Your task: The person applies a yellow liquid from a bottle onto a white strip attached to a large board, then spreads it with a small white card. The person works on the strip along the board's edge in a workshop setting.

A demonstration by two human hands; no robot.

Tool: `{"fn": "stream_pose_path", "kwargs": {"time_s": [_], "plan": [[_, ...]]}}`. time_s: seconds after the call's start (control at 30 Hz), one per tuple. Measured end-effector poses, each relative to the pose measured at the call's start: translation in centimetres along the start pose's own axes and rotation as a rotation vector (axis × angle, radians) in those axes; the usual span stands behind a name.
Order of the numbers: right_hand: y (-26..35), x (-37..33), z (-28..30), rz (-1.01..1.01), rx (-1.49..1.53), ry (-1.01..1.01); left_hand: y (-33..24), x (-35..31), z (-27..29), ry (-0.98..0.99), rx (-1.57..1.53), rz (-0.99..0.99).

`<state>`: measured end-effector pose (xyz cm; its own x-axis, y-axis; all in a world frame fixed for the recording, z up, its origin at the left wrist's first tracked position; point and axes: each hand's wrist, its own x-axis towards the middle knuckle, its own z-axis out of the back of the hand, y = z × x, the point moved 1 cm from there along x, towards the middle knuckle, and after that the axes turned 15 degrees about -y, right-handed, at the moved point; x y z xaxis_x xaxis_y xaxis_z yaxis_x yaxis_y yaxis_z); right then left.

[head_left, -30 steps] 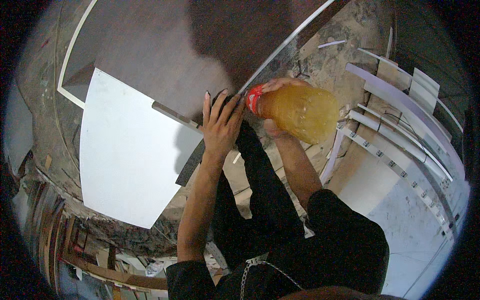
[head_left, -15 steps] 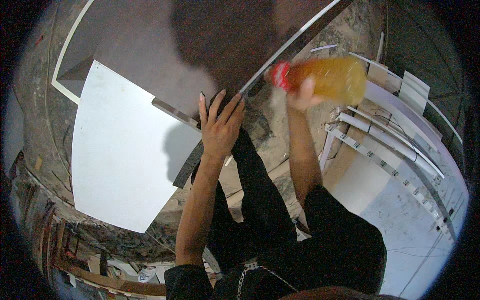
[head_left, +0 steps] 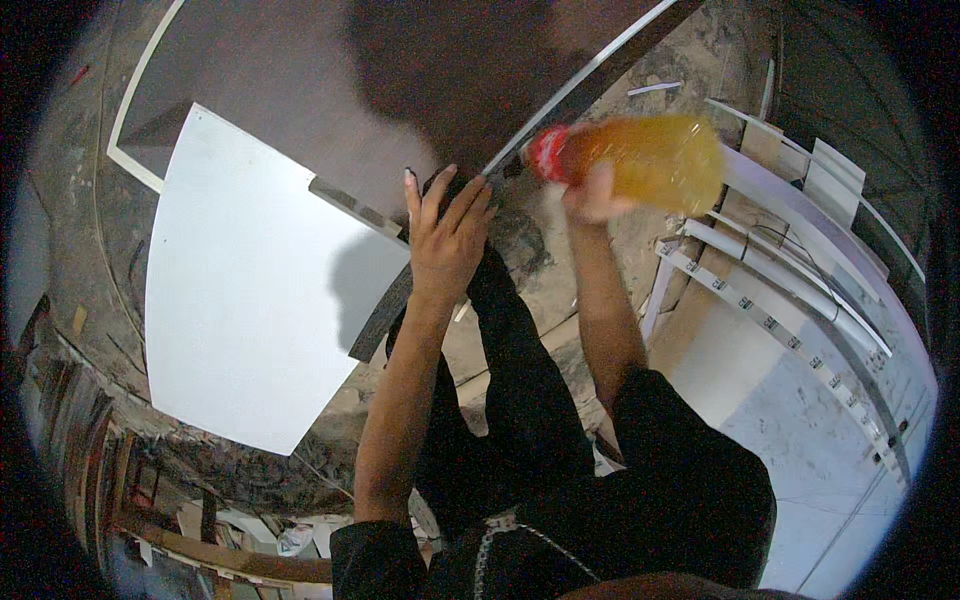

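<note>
Bottle [head_left: 660, 160] in the right hand [head_left: 593, 192], as seen from the head view, the only one there is: it's a clear, stout thing full of amber liquid, with a red band [head_left: 548, 153] toward its narrower end. That hand is closed round it from the near side, nearer the red end than the broad base; blur hides how each finger sits.

What catches my eye is how it lies. Its long axis runs almost straight across in front of the person, red end toward their left, base out to the right. So the red end faces the pale strip [head_left: 580, 85] edging the dark panel [head_left: 270, 70], just beside that strip's near end. Whether they touch, or how high the bottle hangs, I can't tell.

The left hand [head_left: 448, 240] is nearer to the strip. It lies back upward, fingers stretched and a little apart, fingertips at the strip's near end. I see nothing wrapped in it, though whatever is under the palm is hidden. From there, the bottle is off to the right and slightly farther forward; a white panel [head_left: 250, 290] spreads on the other side.
</note>
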<state>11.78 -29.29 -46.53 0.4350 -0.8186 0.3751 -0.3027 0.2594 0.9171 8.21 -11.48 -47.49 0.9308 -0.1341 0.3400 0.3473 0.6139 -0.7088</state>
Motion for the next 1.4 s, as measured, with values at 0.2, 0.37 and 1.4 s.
{"fn": "stream_pose_path", "kwargs": {"time_s": [0.2, 0.37, 1.4], "plan": [[0.1, 0.9, -0.2, 0.039, -0.053, 0.039, -0.5, -1.3, 1.9, -0.074, 0.194, 0.066], [-0.1, 1.2, -2.5, 0.095, -0.043, -0.139, -0.7, -2.6, 2.8, -0.077, 0.295, 0.145], [6.8, -3.6, 2.6, -0.210, -0.282, -0.195, -1.9, -2.6, 6.2, -0.072, 0.434, 0.379]]}}
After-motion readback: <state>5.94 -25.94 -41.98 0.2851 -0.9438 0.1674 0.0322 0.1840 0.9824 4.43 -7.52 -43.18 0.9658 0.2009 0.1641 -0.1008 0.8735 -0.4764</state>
